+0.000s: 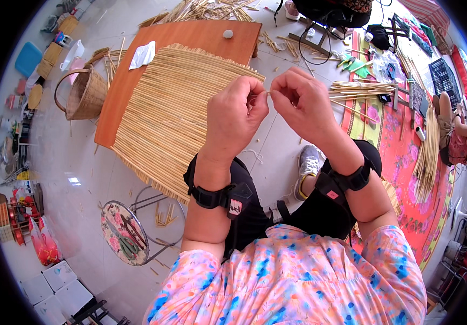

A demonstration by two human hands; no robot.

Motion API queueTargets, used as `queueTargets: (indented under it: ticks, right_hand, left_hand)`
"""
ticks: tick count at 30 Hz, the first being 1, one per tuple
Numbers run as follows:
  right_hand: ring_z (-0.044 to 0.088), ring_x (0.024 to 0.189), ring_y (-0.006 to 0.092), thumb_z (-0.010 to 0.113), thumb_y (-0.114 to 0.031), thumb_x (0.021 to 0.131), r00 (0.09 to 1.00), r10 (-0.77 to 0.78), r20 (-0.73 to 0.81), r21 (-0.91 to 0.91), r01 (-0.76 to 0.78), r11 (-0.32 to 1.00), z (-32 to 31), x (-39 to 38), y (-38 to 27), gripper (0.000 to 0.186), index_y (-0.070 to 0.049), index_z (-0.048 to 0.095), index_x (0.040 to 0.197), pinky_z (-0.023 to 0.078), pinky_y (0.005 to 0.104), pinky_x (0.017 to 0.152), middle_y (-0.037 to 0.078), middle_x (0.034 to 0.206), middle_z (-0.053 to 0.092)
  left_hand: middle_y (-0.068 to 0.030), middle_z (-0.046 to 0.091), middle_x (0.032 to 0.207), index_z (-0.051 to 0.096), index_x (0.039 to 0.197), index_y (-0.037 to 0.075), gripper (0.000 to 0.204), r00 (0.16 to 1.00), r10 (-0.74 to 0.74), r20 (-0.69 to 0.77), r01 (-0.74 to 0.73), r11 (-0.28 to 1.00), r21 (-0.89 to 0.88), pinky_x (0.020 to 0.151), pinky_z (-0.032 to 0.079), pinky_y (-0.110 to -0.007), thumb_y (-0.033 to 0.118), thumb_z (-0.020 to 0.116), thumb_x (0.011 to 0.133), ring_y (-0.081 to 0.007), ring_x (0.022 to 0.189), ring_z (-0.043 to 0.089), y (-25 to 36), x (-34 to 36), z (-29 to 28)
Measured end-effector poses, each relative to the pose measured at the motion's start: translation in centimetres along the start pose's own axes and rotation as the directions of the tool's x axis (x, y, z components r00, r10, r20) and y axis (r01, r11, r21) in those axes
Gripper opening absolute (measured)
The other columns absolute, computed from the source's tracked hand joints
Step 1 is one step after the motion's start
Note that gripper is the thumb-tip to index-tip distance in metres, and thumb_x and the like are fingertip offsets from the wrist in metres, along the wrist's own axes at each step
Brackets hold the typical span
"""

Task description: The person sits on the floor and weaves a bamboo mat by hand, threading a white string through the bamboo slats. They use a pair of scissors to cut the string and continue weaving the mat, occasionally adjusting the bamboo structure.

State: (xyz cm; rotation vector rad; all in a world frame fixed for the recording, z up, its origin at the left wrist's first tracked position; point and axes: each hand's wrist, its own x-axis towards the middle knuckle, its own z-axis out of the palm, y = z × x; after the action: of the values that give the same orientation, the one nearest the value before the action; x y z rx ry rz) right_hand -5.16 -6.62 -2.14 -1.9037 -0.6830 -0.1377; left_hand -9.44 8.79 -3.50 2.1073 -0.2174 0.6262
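Note:
My left hand [236, 116] and my right hand [301, 103] are raised in front of me, fingertips pinched and nearly touching. Between them shows a short bit of thin white string [268, 92]; most of it is hidden by the fingers. Just beyond and to the left of my hands, a mat of straw-coloured reed stalks [174, 103] lies across a brown wooden board [201, 33]. The mat's right edge reaches close to my left hand, and its near end hangs past the board.
A white ball [228, 34] and white paper [142, 55] rest on the board. Left stands a wicker basket [86, 95]. A round stool [125, 233] carries pliers or scissors. Reed bundles [363, 89] lie on a red floral cloth [401, 200] at right. Another person sits at far right.

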Motion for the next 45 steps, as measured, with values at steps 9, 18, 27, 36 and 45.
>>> queueTargets:
  ticks: [9,18,27,36,45]
  right_hand:
    - [0.051,0.062,0.0037,0.057,-0.008,0.086,0.960,0.266,0.088,0.337,-0.280,0.899,-0.1,-0.1,0.8,0.010,0.002,0.058,0.087,0.042,0.0216,0.052,0.001,0.073,0.057]
    - [0.052,0.063,0.0042,0.058,-0.010,0.087,0.958,0.272,0.087,0.300,-0.286,0.910,0.0,-0.1,0.7,0.014,0.004,0.059,0.088,0.043,0.0219,0.052,0.002,0.074,0.058]
    - [0.047,0.058,0.0014,0.060,-0.014,0.091,0.966,0.228,0.125,0.358,-0.258,0.898,-0.2,0.4,0.9,0.018,0.001,0.065,0.101,0.037,0.0194,0.050,-0.002,0.069,0.058]
    - [0.052,0.062,0.0023,0.060,-0.017,0.091,0.990,0.137,0.015,0.219,-0.137,0.966,0.3,1.3,1.0,0.021,-0.001,0.069,0.099,0.043,0.0197,0.054,0.001,0.073,0.064]
    - [0.049,0.056,0.0061,0.061,-0.013,0.088,0.995,0.100,0.019,0.017,-0.100,0.995,1.0,0.6,1.1,0.016,-0.003,0.070,0.097,0.041,0.0232,0.052,0.003,0.079,0.065]
  left_hand:
    - [0.0005,0.057,0.072,0.060,0.102,-0.001,0.020,0.916,-0.337,0.219,0.393,0.638,-0.663,0.053,0.036,-0.017,0.017,0.060,0.093,-0.0028,0.060,0.046,0.6,0.2,-0.6]
    - [0.0038,0.056,0.073,0.064,0.094,-0.001,0.014,0.898,-0.362,0.251,0.439,0.685,-0.582,0.050,0.032,-0.017,0.012,0.067,0.088,-0.0012,0.057,0.043,0.4,0.0,0.0]
    - [0.0035,0.054,0.070,0.063,0.090,0.000,0.010,0.895,-0.420,0.147,0.418,0.680,-0.602,0.051,0.032,-0.017,0.009,0.062,0.088,-0.0020,0.057,0.042,0.4,0.2,-0.6]
    - [-0.0010,0.054,0.077,0.062,0.092,0.001,0.010,0.955,-0.278,-0.104,0.154,0.762,-0.629,0.051,0.031,-0.018,0.009,0.058,0.089,-0.0053,0.057,0.039,-2.0,0.9,-8.6]
    - [-0.0020,0.061,0.084,0.065,0.086,0.003,0.015,0.874,-0.301,-0.381,0.419,0.864,0.280,0.065,0.045,-0.025,0.018,0.067,0.086,-0.0138,0.072,0.055,-7.8,-2.3,-21.8]
